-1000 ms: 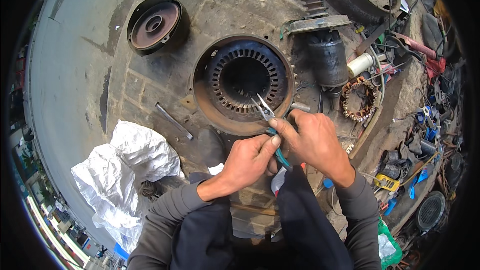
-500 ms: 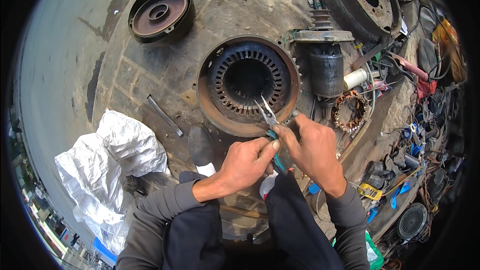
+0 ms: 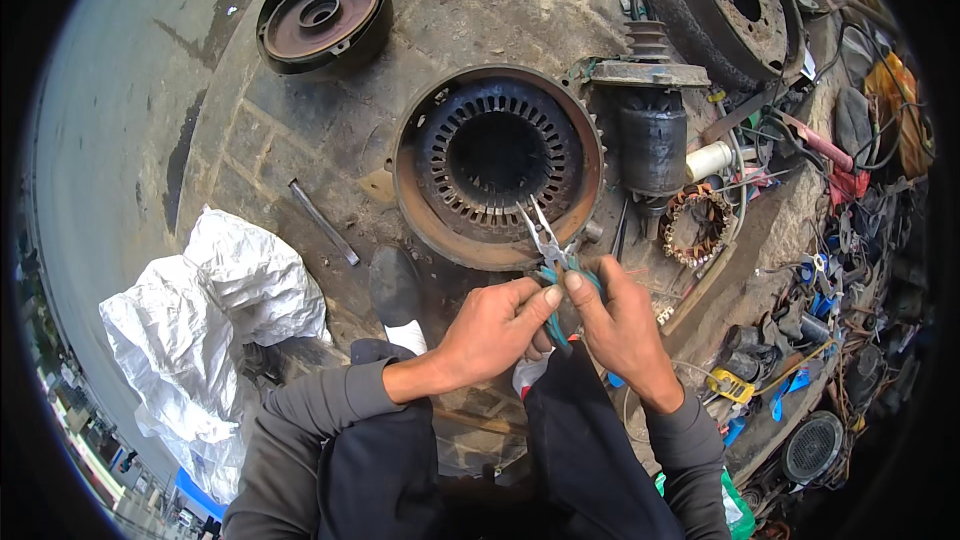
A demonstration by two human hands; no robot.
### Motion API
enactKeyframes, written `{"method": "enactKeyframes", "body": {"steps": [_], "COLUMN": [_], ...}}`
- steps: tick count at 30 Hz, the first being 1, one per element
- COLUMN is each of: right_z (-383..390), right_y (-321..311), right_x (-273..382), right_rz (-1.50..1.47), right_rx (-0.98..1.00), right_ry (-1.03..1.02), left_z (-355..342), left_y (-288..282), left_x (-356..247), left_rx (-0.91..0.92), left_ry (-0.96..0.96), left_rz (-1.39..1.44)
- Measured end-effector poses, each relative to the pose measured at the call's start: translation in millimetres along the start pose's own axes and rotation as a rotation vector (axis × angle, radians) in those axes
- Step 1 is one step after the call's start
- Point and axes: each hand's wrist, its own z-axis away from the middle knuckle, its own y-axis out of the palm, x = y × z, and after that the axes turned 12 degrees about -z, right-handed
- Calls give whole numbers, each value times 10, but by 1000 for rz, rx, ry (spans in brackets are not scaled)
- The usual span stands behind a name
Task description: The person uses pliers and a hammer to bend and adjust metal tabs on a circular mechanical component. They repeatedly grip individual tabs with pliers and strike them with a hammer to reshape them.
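Note:
Long-nose pliers with teal handles point away from me, their jaws parted. My left hand is closed on one handle, thumb on top. My right hand grips the other handle, its thumb close to the left thumb. The jaw tips reach over the near rim of a round rusty motor housing. Inside it sits a slotted stator core with a dark round bore. The tips appear close to the near slots; whether they touch is hard to tell.
A round end cover lies far left. Right of the housing stand a rotor with a pulley, a copper winding ring and a rusty wheel rim. A metal bar and white sack lie left; scrap piles right.
My right hand has slid back from the pliers' pivot onto a handle. The handles now stand wider apart. My left hand keeps its hold almost in place.

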Motion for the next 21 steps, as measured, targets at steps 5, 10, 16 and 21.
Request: {"method": "enactKeyframes", "body": {"steps": [5,10,16,21], "right_z": [39,65,8,62], "right_y": [23,-39,-30,-21], "right_x": [-65,-172,-423,-526], "right_rz": [-331,-599,-1203,-1418], "right_rx": [61,265,438,602], "right_ry": [164,443,659,788], "left_z": [37,73,86,114], "left_y": [-44,-64,-70,-138], "left_x": [-7,-5,33,-17], "left_rx": [-6,-34,-1,29], "left_ry": [0,141,326,373], "left_rz": [-43,-326,-604,-680]}}
